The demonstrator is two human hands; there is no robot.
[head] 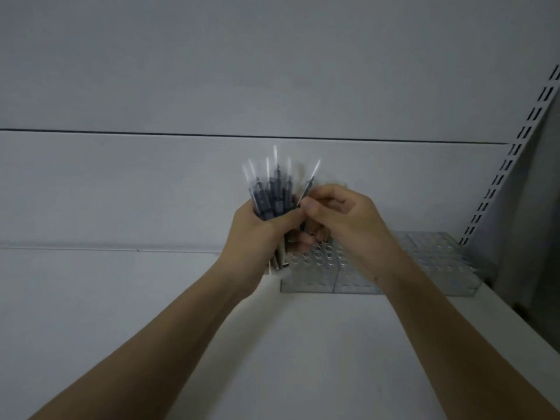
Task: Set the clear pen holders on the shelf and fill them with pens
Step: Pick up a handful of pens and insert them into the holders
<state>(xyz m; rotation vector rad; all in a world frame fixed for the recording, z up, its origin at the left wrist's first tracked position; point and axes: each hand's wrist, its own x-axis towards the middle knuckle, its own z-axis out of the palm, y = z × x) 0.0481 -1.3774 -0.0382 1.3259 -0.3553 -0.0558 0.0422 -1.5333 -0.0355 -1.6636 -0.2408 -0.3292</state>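
Left hand [257,225]: I gripped a pen bundle [272,195], upright | Right hand [336,213]: I pinched one pen [309,183] from it | Clear pen holders [424,262]: on shelf [303,344], right, just behind the hands.

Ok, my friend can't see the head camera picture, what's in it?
A left hand holds a bunch of pens while the right hand pinches one. Below, clear pen holders sit on a white shelf.
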